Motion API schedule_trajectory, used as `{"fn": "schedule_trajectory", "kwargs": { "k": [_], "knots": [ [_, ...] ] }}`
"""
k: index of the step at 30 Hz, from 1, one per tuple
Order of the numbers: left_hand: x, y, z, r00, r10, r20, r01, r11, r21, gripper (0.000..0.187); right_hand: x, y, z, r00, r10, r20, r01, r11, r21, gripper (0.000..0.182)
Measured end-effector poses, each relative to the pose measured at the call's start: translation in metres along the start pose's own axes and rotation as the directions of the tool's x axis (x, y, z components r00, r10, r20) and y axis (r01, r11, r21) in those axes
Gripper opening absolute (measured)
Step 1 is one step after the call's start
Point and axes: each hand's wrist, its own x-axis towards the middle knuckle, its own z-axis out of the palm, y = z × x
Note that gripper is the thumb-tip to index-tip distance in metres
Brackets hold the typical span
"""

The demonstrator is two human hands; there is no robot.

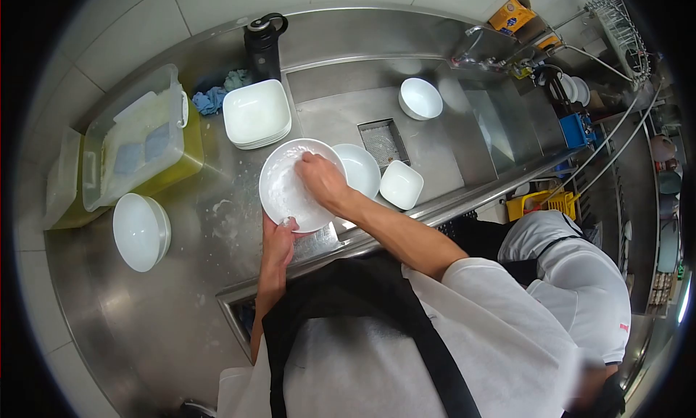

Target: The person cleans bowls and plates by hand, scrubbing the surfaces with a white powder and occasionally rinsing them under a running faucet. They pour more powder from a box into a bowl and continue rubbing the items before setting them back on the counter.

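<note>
A round white bowl with suds inside is tilted toward me at the near edge of the sink. My left hand grips its lower rim, the thumb over the edge and the other fingers behind it. Inside the bowl, my right hand presses on the soapy surface with curled fingers; whatever it may hold is hidden. Just behind the bowl in the sink are a white round dish and a small square white bowl. A stack of square white dishes stands to the upper left.
Another white bowl sits farther back in the steel sink. Stacked bowls and a tub of yellowish liquid stand on the left counter. A black bottle is behind. A co-worker bends close on my right.
</note>
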Motion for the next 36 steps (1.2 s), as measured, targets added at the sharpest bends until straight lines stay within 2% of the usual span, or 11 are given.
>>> {"fn": "schedule_trajectory", "kwargs": {
  "k": [1,2,5,8,11,19,21,25,29,33,36],
  "knots": [
    [-0.001,0.001,0.003,0.999,-0.041,0.022,0.041,0.999,-0.001,0.077,0.005,-0.007,-0.001,0.979,0.191,-0.076,-0.158,0.935,0.317,0.016],
    [-0.003,0.003,0.004,0.996,-0.079,0.037,0.079,0.997,-0.001,0.078,0.003,-0.011,0.009,0.958,-0.250,-0.144,0.236,0.966,-0.108,0.009],
    [0.017,-0.013,-0.030,0.992,0.113,0.057,-0.121,0.979,0.161,0.081,-0.018,-0.012,0.022,0.949,-0.287,0.130,0.286,0.958,0.025,0.008],
    [0.003,0.017,-0.012,0.995,0.098,0.030,-0.101,0.987,0.126,0.083,-0.014,-0.021,-0.012,0.938,-0.209,0.275,0.327,0.795,-0.512,0.019],
    [0.001,0.028,-0.004,0.993,0.119,-0.024,-0.114,0.985,0.133,0.085,-0.002,-0.044,-0.040,0.763,-0.609,0.216,0.628,0.618,-0.474,0.035],
    [-0.012,0.056,0.028,0.921,0.384,-0.061,-0.356,0.897,0.262,0.088,-0.035,-0.042,-0.003,0.953,-0.293,0.073,0.275,0.740,-0.614,0.055],
    [-0.007,0.048,0.028,0.915,0.381,-0.134,-0.356,0.918,0.175,0.088,-0.037,-0.048,0.006,0.992,0.005,0.124,0.010,0.993,-0.122,0.054],
    [-0.002,0.029,0.023,0.929,0.360,-0.089,-0.350,0.930,0.113,0.087,-0.026,-0.054,0.010,0.963,-0.143,-0.229,0.115,0.984,-0.133,0.050],
    [0.001,0.030,0.007,0.922,0.386,0.018,-0.386,0.918,0.095,0.083,-0.026,-0.054,-0.015,0.893,-0.407,0.193,0.421,0.906,-0.041,0.064],
    [-0.007,0.039,0.000,0.968,0.244,-0.059,-0.243,0.970,0.033,0.082,-0.041,-0.041,-0.045,0.862,-0.345,0.372,0.498,0.711,-0.497,0.062],
    [-0.009,0.030,-0.002,0.987,0.153,-0.058,-0.153,0.988,-0.003,0.082,-0.030,-0.042,-0.047,0.887,-0.422,0.188,0.445,0.673,-0.591,0.057]
  ]
}}
